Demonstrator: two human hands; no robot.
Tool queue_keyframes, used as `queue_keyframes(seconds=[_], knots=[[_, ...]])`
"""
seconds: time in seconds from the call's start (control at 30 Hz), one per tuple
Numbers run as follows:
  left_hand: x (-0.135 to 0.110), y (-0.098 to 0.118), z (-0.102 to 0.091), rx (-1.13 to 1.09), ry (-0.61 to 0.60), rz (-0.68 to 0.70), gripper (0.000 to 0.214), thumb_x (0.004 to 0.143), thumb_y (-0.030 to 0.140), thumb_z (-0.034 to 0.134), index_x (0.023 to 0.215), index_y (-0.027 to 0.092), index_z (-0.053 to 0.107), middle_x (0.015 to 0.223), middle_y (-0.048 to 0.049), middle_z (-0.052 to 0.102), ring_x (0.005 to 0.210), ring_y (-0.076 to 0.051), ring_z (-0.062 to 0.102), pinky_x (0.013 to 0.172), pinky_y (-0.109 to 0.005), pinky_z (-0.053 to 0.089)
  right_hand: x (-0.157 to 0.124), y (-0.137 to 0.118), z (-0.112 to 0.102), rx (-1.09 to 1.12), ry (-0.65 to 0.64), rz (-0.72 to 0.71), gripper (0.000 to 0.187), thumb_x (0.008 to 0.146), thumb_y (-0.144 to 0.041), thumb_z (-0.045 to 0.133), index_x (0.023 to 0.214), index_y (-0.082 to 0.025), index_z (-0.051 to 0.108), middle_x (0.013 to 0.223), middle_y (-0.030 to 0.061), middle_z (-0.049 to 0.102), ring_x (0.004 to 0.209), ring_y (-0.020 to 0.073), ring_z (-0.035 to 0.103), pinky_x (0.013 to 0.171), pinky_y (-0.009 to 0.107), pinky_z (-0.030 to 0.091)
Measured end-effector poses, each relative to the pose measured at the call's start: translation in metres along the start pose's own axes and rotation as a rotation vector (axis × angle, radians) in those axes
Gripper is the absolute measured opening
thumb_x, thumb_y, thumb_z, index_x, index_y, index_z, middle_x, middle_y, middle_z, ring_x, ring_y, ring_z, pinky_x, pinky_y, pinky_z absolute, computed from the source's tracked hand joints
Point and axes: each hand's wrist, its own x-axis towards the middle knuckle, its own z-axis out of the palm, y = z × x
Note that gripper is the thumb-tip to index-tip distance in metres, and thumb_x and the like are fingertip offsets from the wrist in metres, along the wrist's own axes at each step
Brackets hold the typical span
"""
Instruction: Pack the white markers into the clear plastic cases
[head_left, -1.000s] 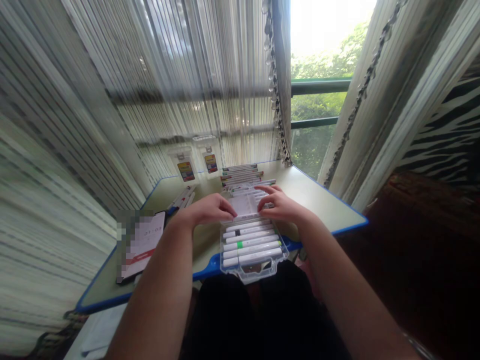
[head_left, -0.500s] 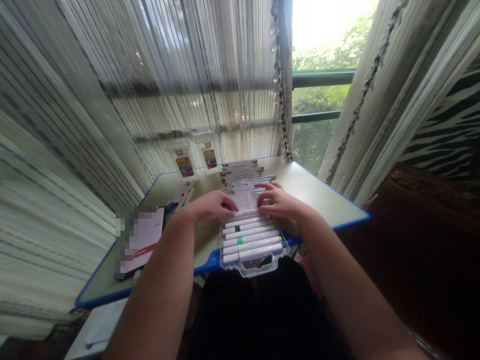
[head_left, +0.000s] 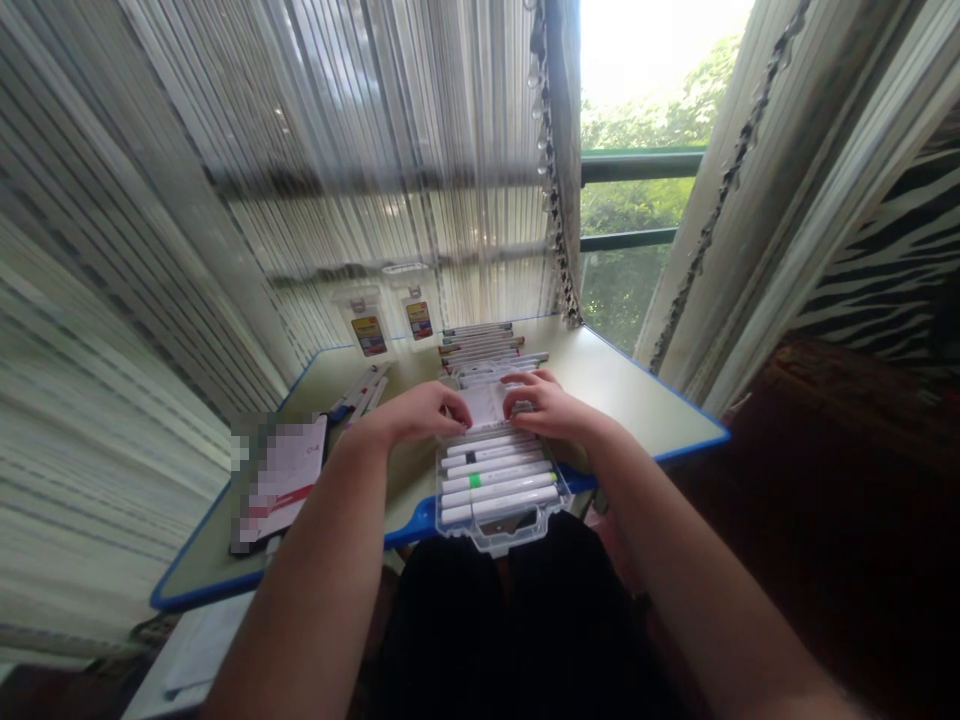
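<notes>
A clear plastic marker case (head_left: 498, 543) lies unfolded over the table's front edge, its handle toward me. Several white markers (head_left: 499, 497) lie side by side across its near half, one with a green band and one with a black band. My left hand (head_left: 435, 408) is at the case's left side near the hinge, thumb and fingers curled together; what is between them is hidden. Across from it, my right hand (head_left: 547, 405) rests over the right side, fingers apart and bent, fingertips at the white far half (head_left: 487, 403) of the case.
Behind the case, several markers (head_left: 480, 340) lie in a row. Two clear cases with labels (head_left: 369, 332) stand at the back left. More markers (head_left: 366, 392) and a partly blurred clipboard-like sheet (head_left: 296, 470) lie left on the blue-edged table (head_left: 622, 400). Curtains (head_left: 360, 150) hang behind.
The view has shifted slightly. My right hand has moved a little left, closer to my left hand. The case and its markers look the same.
</notes>
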Motion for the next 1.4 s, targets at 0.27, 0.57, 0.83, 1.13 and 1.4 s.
queue_keyframes(seconds=[0.27,0.57,0.83,1.13,1.4], knots=[[-0.002,0.001,-0.001,0.017,-0.007,0.013,0.019,0.064,0.028,0.066,0.078,0.020,0.076,0.076,-0.0031,0.072,0.071,-0.017,0.062,0.065,-0.024,0.043,0.001,0.000,0.002,0.019,0.103,0.042,0.011,0.072,-0.020,0.065,0.073,-0.026,0.074,0.126,0.0022,0.060,0.123,0.0280,0.038,0.108,0.046,0.026],[0.000,-0.001,-0.002,-0.006,0.537,0.008,0.024,0.072,0.032,0.062,0.086,0.019,0.076,0.083,-0.0054,0.073,0.074,-0.018,0.063,0.071,-0.027,0.046,0.006,0.007,0.005,0.084,0.313,-0.007,0.014,0.076,-0.022,0.061,0.081,-0.023,0.074,0.107,0.0052,0.067,0.107,0.0239,0.049,0.100,0.041,0.035],[0.015,-0.017,0.008,0.290,0.813,0.025,0.022,0.080,0.023,0.055,0.093,0.016,0.072,0.097,-0.0092,0.071,0.089,-0.021,0.063,0.087,-0.031,0.047,0.012,0.013,0.013,0.080,0.311,-0.034,0.018,0.083,-0.030,0.060,0.092,-0.027,0.075,0.110,0.0038,0.068,0.107,0.0235,0.051,0.101,0.042,0.034],[0.019,-0.019,0.021,0.383,0.868,-0.119,0.027,0.085,0.012,0.047,0.102,0.012,0.068,0.104,-0.0122,0.068,0.100,-0.022,0.062,0.093,-0.033,0.046,0.013,0.017,0.019,0.094,0.367,-0.063,0.024,0.084,-0.032,0.057,0.102,-0.026,0.071,0.111,0.0048,0.068,0.109,0.0253,0.051,0.100,0.045,0.037],[0.024,-0.022,0.026,0.312,0.851,-0.152,0.035,0.095,0.029,0.035,0.099,0.013,0.066,0.100,-0.0121,0.069,0.098,-0.022,0.062,0.088,-0.033,0.046,0.014,0.020,0.021,0.138,0.352,-0.028,0.029,0.085,-0.030,0.052,0.108,-0.024,0.068,0.112,0.0058,0.067,0.113,0.0251,0.051,0.101,0.043,0.038]])
